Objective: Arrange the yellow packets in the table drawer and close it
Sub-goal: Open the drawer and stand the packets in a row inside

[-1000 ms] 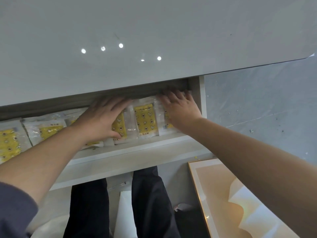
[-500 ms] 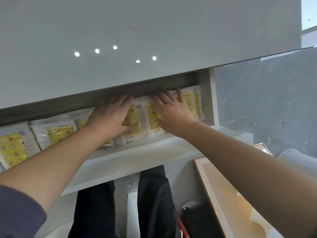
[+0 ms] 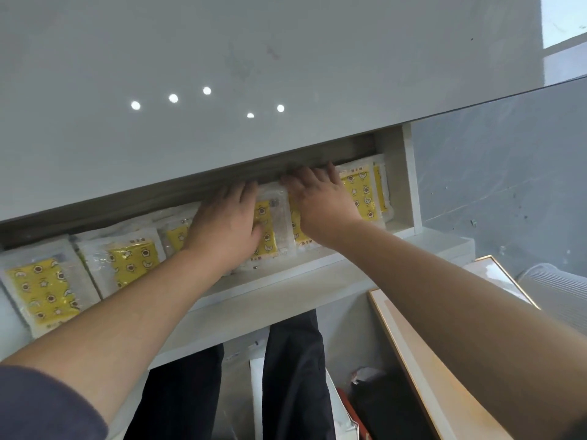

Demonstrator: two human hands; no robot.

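Both flat-fingered, your left hand [image 3: 227, 223] and right hand [image 3: 320, 201] pressed the yellow packets [image 3: 131, 262] down, probably so the drawer [image 3: 286, 279] would shut.

We log glossy pale grey worktop [image 3: 286, 42] across the top, five round light reflections [image 3: 173, 98] on it, grey marbled floor [image 3: 508, 185] at right, gold-edged framed board [image 3: 428, 360] lower right, white ribbed appliance [image 3: 559, 290] beside it, bright window [image 3: 565, 20] top right

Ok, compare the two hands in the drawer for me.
The left hand lies nearer the front of the drawer; the right hand reaches further back, fingertips at the tabletop edge. The left arm shows a dark sleeve; the right arm is bare in view. Both rest flat on yellow packets.
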